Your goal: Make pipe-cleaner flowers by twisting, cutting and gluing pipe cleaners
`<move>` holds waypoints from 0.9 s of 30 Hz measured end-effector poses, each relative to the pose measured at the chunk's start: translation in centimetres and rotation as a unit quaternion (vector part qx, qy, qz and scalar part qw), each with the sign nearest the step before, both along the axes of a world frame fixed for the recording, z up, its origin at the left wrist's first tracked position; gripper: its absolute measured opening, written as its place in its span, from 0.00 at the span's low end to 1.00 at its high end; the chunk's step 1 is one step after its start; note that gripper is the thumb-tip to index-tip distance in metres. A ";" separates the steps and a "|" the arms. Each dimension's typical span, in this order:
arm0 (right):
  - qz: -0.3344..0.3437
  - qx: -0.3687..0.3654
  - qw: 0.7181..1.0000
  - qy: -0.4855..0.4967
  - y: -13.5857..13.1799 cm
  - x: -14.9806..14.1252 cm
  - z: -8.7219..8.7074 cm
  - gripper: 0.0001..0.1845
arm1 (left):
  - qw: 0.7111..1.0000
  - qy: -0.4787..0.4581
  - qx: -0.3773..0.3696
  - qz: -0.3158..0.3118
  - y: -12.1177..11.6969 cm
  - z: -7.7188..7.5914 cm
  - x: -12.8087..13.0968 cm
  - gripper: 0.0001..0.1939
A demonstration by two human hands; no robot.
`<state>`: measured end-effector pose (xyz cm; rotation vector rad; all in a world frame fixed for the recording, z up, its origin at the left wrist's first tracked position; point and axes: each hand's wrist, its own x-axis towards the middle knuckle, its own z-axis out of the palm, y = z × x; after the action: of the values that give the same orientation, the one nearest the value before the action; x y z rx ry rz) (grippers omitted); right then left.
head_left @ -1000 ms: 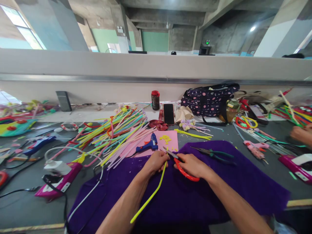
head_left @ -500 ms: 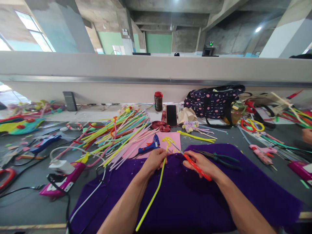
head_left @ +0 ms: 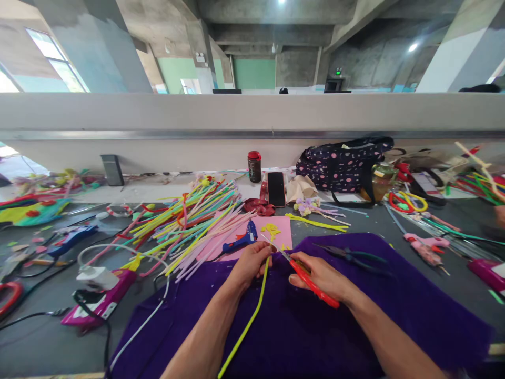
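A long yellow pipe cleaner (head_left: 252,321) is pinched near its upper end in my left hand (head_left: 251,260), its tail hanging down toward me. Closed round red-handled scissors (head_left: 311,281) is my right hand (head_left: 317,278). The scissor blades point up and left, close to my left fingertips; whether they touch the pipe cleaner I cannot tell. Just beyond, short yellow pieces (head_left: 271,228) lie on a pink sheet (head_left: 283,226). Beneath my hands spreads a purple cloth (head_left: 300,337).
A blue glue gun (head_left: 241,239) lies left of my hands, before a heap of coloured pipe cleaners (head_left: 193,216). Pliers (head_left: 355,255) rest on the cloth at right. Behind stand a phone (head_left: 276,189), a bottle (head_left: 254,167) and a patterned bag (head_left: 339,168). Another person's hand (head_left: 500,215) shows far right.
My right hand has brought the scissors a little left and down, nearer my left fingertips. My left hand keeps its pinch on the pipe cleaner. The view has shifted slightly.
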<state>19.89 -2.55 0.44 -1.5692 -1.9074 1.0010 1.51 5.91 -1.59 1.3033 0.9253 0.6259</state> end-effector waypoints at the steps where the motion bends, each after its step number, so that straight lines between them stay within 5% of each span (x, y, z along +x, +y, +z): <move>1: -0.002 -0.001 1.000 0.004 0.0 0.0 -0.1 0.26 | 1.000 -0.001 -0.002 0.000 -0.1 0.1 0.0 0.11; 27: -0.024 0.011 0.993 -0.116 1.5 -0.3 -1.8 0.15 | 0.980 0.191 0.031 -0.053 -0.6 -1.0 0.6 0.08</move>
<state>19.58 -1.08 -1.33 -1.7754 -2.0138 0.8036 2.10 5.33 -2.60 1.5498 1.1451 0.3261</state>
